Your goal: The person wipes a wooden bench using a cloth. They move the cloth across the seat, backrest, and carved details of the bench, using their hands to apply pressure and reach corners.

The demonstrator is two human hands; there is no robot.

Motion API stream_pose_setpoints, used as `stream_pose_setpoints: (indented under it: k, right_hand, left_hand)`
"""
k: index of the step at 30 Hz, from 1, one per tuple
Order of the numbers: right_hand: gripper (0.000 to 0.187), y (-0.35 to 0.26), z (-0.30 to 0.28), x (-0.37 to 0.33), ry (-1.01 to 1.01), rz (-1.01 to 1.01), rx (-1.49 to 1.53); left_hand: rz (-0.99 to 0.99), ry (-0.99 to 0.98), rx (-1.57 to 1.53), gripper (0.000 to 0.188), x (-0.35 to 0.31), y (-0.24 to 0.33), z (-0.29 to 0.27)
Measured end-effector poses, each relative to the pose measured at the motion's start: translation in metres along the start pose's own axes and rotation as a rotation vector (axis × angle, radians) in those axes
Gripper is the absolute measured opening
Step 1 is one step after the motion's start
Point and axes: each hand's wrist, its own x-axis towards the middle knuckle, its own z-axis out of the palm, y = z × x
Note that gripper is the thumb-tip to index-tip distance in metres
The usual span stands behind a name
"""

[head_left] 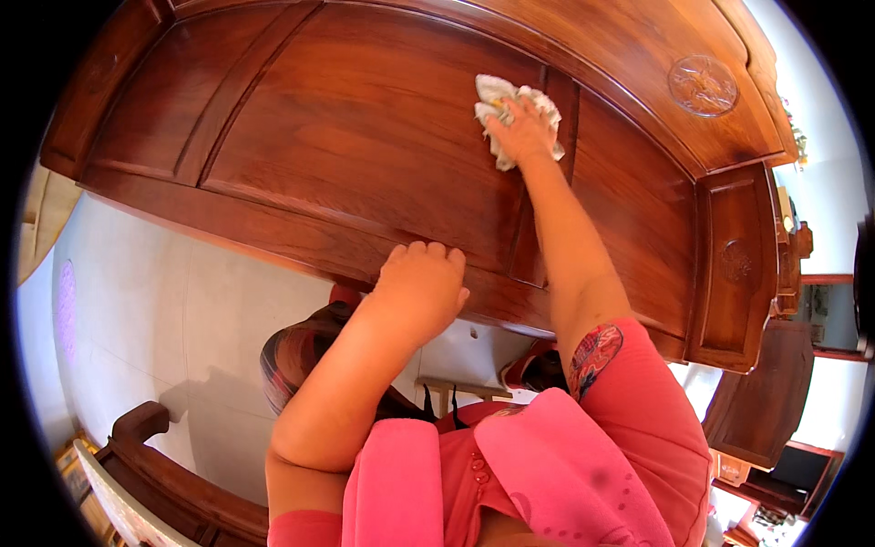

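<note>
A long, reddish-brown polished wooden bench with a panelled seat spans the view. My right hand is stretched far out over the seat, its fingers spread and bent over a crumpled whitish cloth. That cloth lies pressed on the wood beside a panel joint. Closer to me, my left hand is curled into a loose fist at the seat's front edge, knuckles toward the bench. Its fingertips are tucked under and hidden, and no object shows in it.
The carved backrest closes off the far side, and an armrest panel the right end. Pale floor tiles lie at the left. Behind me at lower left is another dark wooden seat; a brown wooden piece stands at right.
</note>
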Motion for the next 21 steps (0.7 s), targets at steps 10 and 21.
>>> stream_pose_setpoints:
  k: [10,21]
  right_hand:
    - [0.075,0.021,0.009,0.034,0.035,-0.034,0.043]
    - [0.063,0.014,0.011,-0.223,0.154,-0.539,0.223]
  left_hand:
    - [-0.025,0.029,0.020,0.040,0.003,-0.010,-0.011]
    - [-0.072,-0.059,0.022,0.042,0.014,-0.017,-0.006]
